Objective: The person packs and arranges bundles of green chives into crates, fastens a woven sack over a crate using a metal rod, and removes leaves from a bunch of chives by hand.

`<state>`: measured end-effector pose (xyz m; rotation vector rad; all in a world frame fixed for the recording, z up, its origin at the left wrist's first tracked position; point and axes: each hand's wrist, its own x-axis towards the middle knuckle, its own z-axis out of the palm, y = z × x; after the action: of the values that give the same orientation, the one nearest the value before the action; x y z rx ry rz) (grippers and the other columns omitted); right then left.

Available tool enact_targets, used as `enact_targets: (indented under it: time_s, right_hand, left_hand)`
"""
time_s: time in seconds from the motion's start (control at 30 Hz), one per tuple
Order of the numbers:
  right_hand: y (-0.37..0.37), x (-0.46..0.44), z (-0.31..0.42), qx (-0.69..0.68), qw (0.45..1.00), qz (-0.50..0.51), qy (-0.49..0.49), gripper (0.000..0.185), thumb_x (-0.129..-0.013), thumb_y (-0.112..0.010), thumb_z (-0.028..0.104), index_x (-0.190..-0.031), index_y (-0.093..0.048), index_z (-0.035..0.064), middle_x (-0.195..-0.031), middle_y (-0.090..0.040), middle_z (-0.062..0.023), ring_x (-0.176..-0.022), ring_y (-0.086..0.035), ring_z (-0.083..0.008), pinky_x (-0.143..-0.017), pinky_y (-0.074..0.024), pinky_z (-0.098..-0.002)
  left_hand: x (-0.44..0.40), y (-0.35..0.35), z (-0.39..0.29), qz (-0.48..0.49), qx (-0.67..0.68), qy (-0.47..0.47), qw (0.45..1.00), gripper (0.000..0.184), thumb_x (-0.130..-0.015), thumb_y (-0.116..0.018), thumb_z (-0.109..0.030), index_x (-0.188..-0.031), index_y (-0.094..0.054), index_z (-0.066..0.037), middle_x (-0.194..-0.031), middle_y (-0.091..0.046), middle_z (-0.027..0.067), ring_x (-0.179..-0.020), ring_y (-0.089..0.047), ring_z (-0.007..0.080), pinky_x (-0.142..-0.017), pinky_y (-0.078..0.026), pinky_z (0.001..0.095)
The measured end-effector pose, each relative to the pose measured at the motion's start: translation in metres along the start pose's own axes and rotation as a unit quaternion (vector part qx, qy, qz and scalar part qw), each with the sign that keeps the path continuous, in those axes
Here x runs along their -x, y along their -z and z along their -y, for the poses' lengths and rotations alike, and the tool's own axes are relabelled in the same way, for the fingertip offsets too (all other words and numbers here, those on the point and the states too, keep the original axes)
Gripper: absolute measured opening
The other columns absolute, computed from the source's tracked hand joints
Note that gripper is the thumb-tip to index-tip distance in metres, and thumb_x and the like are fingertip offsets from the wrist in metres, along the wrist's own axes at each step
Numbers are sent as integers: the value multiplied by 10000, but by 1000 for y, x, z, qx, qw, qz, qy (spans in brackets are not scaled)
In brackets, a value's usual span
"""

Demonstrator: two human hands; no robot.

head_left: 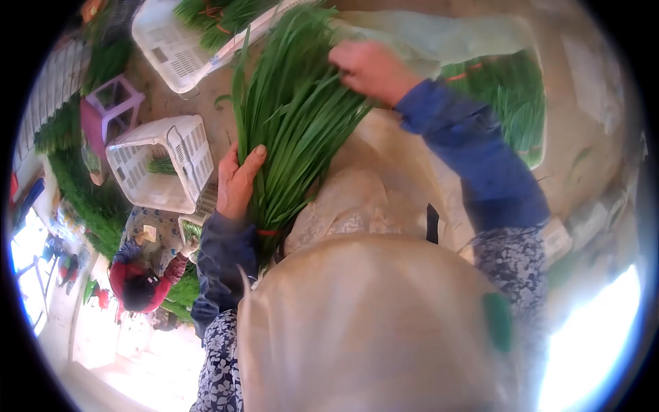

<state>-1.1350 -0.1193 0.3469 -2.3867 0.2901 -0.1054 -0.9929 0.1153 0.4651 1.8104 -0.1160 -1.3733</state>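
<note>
A large bundle of long, flat green leaves, which look like garlic chives (pixel 295 130), lies across my lap with its leaf tips pointing away from me. A red band (pixel 269 232) circles it at the near end. My left hand (pixel 237 182) grips the bundle from its left side, thumb on top and the other fingers hidden beneath. At the upper right edge of the leaves is my right hand (pixel 374 69), its fingers curled in and slightly blurred. Whatever is between those fingers is hidden.
Upper left stands a white crate (pixel 182 65) with banded greens; another white crate (pixel 154 161) lies below it. A purple stool (pixel 113 103) is beyond. Banded greens (pixel 501 103) fill a lined container at right. A person in red (pixel 141 285) works at lower left.
</note>
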Motion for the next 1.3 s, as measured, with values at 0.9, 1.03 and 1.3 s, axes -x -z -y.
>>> enact_targets:
  time_s: [0.9, 1.03, 1.3]
  right_hand:
    - [-21, 66, -45, -59, 925, -202, -317, 281, -752, -606, 266, -949, -609, 65, -752, -635, -122, -756, -615, -301, -678, -485, -364]
    - [-27, 43, -20, -287, 887, -223, -286, 252, -762, -614, 219, -946, -611, 48, -721, -625, -116, -695, -616, -251, -643, -483, -326]
    - [-4, 26, -11, -116, 890, -343, -277, 218, -805, -612, 160, -977, -622, 26, -809, -640, -69, -702, -573, -138, -668, -458, -263]
  left_hand:
    - [-25, 64, 59, -29, 135, 86, 987, 297, -883, -551, -199, -1101, -559, 4, -962, -641, 91, -805, -634, 165, -708, -524, 281]
    - [-27, 76, 73, -21, 149, 100, 983, 298, -885, -541, -190, -1114, -553, 1, -968, -639, 87, -819, -632, 169, -717, -523, 286]
    - [-14, 81, 79, 1, 217, 125, 968, 331, -885, -513, -248, -1117, -554, -14, -981, -633, 80, -836, -620, 163, -742, -512, 288]
